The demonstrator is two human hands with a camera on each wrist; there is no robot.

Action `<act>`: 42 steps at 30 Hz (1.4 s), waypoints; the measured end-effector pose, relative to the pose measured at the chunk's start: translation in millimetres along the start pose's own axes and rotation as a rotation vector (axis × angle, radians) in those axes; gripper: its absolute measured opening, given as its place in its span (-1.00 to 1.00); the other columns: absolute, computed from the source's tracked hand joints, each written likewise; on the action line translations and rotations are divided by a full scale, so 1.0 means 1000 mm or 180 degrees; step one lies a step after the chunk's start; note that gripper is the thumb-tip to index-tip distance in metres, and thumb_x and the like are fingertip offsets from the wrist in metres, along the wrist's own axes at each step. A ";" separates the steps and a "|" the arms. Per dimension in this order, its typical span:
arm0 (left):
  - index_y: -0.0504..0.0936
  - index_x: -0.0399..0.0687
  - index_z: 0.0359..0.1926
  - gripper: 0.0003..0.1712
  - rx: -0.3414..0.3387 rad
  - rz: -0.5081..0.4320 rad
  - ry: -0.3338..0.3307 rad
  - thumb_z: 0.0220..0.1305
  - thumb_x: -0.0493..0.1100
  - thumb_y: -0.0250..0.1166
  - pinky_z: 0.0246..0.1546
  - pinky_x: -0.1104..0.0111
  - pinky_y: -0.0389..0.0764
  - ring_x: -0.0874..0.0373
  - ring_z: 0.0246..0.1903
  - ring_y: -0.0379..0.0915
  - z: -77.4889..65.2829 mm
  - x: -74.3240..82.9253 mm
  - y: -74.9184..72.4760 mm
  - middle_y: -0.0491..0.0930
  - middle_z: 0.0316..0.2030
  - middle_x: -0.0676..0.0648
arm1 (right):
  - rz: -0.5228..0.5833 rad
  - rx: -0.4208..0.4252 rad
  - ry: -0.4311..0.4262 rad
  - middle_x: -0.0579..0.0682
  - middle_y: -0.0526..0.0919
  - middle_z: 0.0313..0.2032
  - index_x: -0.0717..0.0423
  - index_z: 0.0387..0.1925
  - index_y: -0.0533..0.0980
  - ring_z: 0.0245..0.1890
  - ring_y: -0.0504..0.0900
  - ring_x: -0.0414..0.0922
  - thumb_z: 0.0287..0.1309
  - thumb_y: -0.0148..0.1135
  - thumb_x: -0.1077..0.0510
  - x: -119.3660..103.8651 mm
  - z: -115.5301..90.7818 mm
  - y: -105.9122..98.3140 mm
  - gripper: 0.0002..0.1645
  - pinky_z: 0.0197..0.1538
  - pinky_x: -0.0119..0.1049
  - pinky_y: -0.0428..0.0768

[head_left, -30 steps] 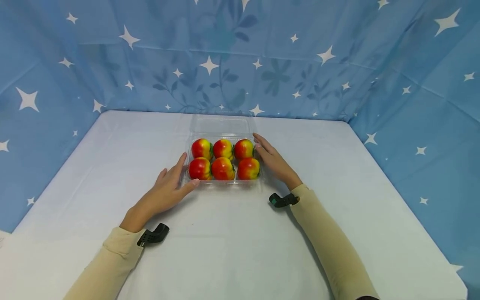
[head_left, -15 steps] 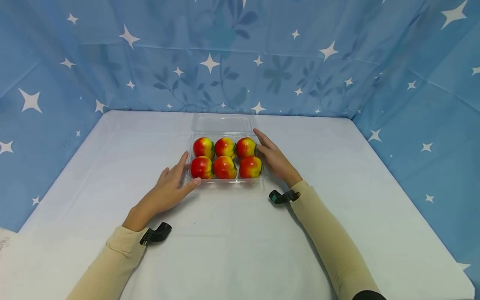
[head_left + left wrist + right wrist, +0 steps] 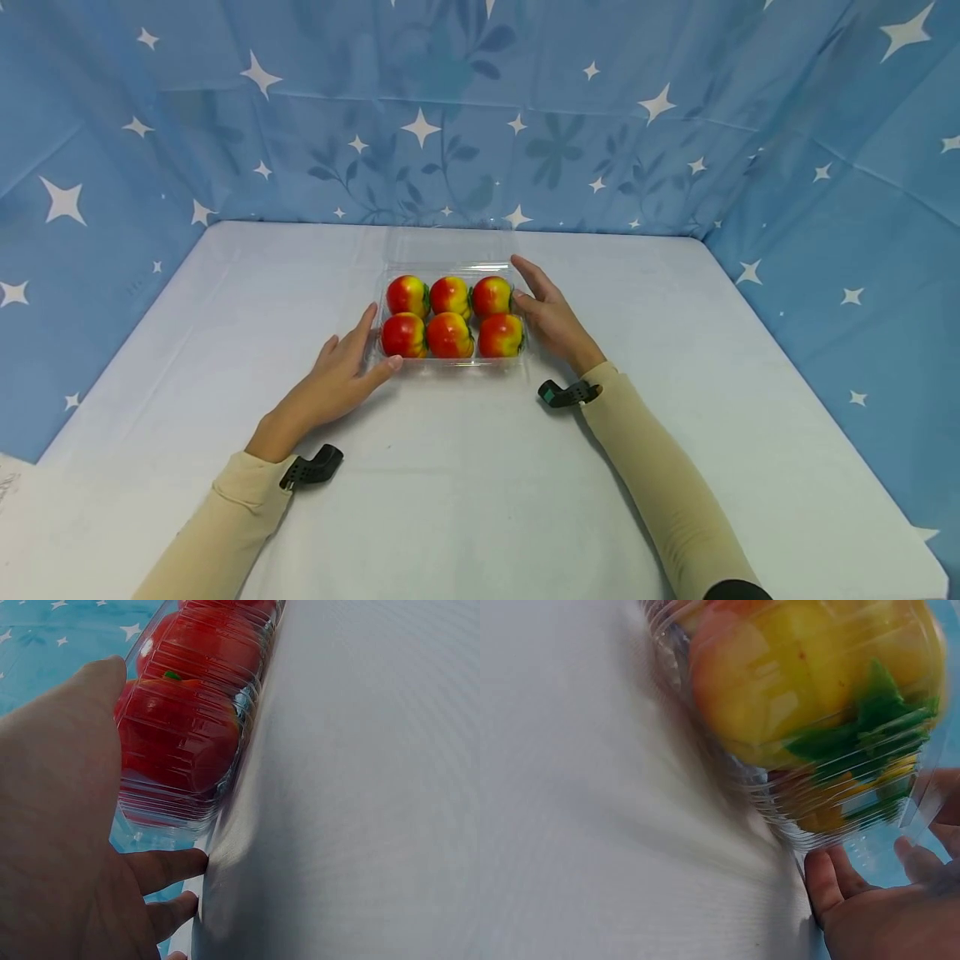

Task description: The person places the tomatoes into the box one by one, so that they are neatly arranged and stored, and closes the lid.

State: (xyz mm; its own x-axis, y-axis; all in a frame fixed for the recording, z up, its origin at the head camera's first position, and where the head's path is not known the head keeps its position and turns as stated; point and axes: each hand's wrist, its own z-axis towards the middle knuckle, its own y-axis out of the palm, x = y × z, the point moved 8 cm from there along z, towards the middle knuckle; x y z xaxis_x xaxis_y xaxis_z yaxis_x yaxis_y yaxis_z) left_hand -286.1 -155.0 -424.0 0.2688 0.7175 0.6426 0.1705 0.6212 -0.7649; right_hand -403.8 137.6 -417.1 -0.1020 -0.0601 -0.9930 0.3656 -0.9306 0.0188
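A clear plastic clamshell box (image 3: 450, 364) stands on the table, holding several red and yellow fruits (image 3: 450, 335) in two rows. Its transparent lid (image 3: 442, 246) is folded back behind it and is faint to see. My left hand (image 3: 333, 383) is at the box's left end, fingers extended along that side and thumb at the front corner. At the right end is my right hand (image 3: 555, 321), its index finger reaching to the back corner by the lid's hinge. In the right wrist view, green leaves (image 3: 862, 727) show on a fruit through the ribbed wall.
A white cloth (image 3: 450, 500) covers the table. Blue curtains (image 3: 300, 108) with white stars hang behind and along the sides. Black wrist devices (image 3: 311, 467) sit on both sleeves.
The right index finger has moved slightly farther back and right along the box's rear corner. A brighter reflection now shows near the hinge. The left hand stays at the box; the whole view has shifted slightly.
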 end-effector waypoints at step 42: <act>-0.31 -0.03 0.76 0.16 0.0031 0.0039 0.0009 0.55 0.37 0.14 0.56 -0.27 -0.37 -0.30 0.63 -0.08 0.001 -0.004 0.002 0.04 0.66 -0.31 | 0.0237 0.0208 -0.0184 0.16 0.19 0.55 0.15 0.66 0.05 0.13 0.50 0.00 0.50 0.07 0.45 -0.003 -0.001 -0.009 -0.17 0.10 -0.36 0.58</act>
State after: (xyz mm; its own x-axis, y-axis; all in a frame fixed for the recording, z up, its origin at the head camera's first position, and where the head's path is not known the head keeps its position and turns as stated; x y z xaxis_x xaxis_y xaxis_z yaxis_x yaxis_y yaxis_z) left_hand -287.8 -156.5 -427.7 0.2735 0.7241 0.6331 0.1580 0.6155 -0.7722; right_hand -406.1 146.0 -414.4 -0.1306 -0.1489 -0.9802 0.3132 -0.9442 0.1017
